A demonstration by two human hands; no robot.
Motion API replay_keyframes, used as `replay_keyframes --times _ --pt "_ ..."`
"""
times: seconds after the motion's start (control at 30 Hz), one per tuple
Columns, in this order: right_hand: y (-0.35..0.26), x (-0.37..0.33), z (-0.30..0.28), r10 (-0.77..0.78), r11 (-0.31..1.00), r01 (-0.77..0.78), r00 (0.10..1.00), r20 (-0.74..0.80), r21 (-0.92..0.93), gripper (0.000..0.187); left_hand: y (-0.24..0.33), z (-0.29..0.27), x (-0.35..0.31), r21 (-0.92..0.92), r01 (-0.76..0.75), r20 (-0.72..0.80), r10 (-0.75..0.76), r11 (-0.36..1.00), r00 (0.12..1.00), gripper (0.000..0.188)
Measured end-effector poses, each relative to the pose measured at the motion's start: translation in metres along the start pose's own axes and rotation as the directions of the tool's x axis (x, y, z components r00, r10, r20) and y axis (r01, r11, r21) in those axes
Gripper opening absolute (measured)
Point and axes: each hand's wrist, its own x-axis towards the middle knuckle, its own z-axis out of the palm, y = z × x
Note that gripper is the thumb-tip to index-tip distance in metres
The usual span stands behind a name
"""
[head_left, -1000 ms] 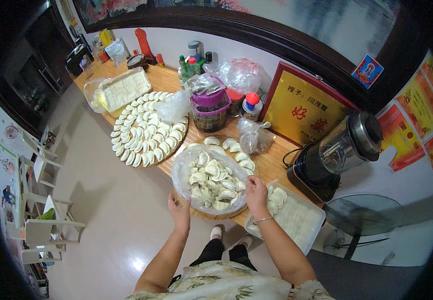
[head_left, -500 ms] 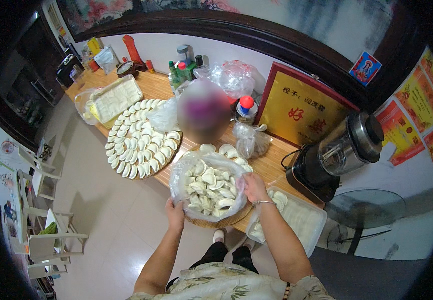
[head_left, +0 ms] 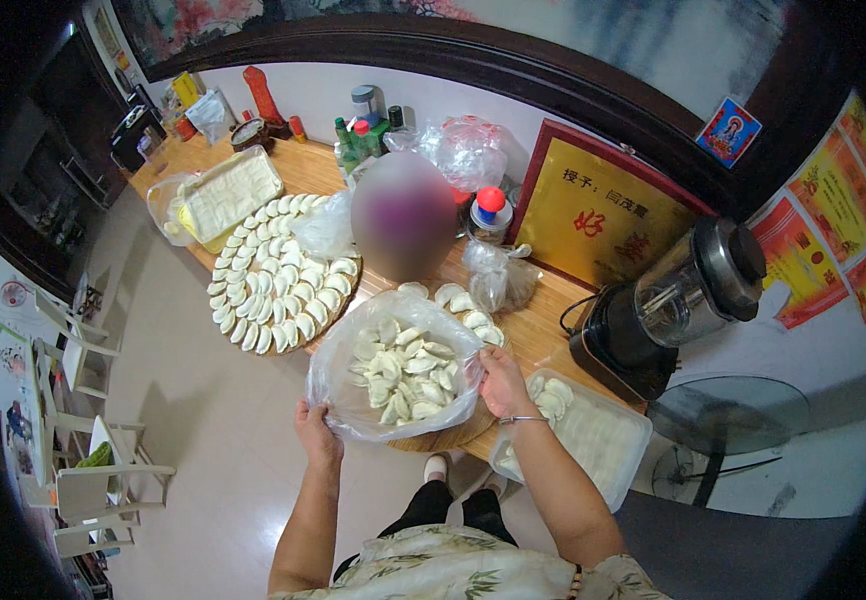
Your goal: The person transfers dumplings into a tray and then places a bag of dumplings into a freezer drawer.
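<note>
A clear plastic bag (head_left: 338, 340), its mouth spread wide, holds a heap of pale dumplings (head_left: 408, 370). My left hand (head_left: 319, 432) grips the bag's rim at the lower left. On the opposite side my right hand (head_left: 501, 382) pinches the rim, a bracelet on its wrist. Beneath the bag lies a round board (head_left: 453, 437), mostly hidden, with a few dumplings (head_left: 458, 297) showing at its far edge. Close to my right forearm sits a clear plastic box (head_left: 603, 445) with dumplings at its left end.
Left of the bag, a round tray is covered in rings of dumplings (head_left: 278, 285). Behind it stands a rectangular container (head_left: 233, 195). A blender (head_left: 673, 300), knotted plastic bag (head_left: 501, 278), jar (head_left: 490, 218) and framed plaque (head_left: 603, 215) occupy the table's right and back.
The bag has shifted left and its mouth has spread wider, with the dumplings settled deeper inside. My left hand has moved left and slightly down; my right hand has moved slightly left.
</note>
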Motion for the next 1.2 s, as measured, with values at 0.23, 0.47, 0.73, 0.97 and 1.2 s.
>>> replay_keyframes --times 0.23,0.47,0.73,0.97,1.2 --pt "0.008 -0.007 -0.044 -0.113 0.975 0.048 0.949 -0.294 -0.217 0.015 0.004 -0.011 -0.025 0.41 0.126 0.029 -0.152 0.903 0.988 0.03" --pt "-0.044 -0.061 -0.074 -0.227 0.908 0.105 0.937 -0.267 -0.405 0.019 0.0 0.002 -0.042 0.655 -0.267 0.004 0.35 0.707 0.937 0.038" --pt "-0.016 -0.143 -0.183 -0.335 0.485 -0.055 0.91 -0.243 -0.873 0.023 -0.052 0.074 -0.132 0.528 -0.473 0.709 -0.061 0.706 0.702 0.024" --pt "-0.016 -0.147 -0.151 -0.456 0.323 -0.051 0.867 -0.203 -0.945 0.025 -0.08 0.134 -0.185 0.619 -0.727 0.771 -0.405 0.296 0.491 0.041" --pt "-0.024 -0.097 -0.183 -0.493 0.584 0.069 0.822 -0.287 -0.808 0.027 -0.089 0.16 -0.19 0.732 -0.665 0.631 -0.519 0.15 0.577 0.05"
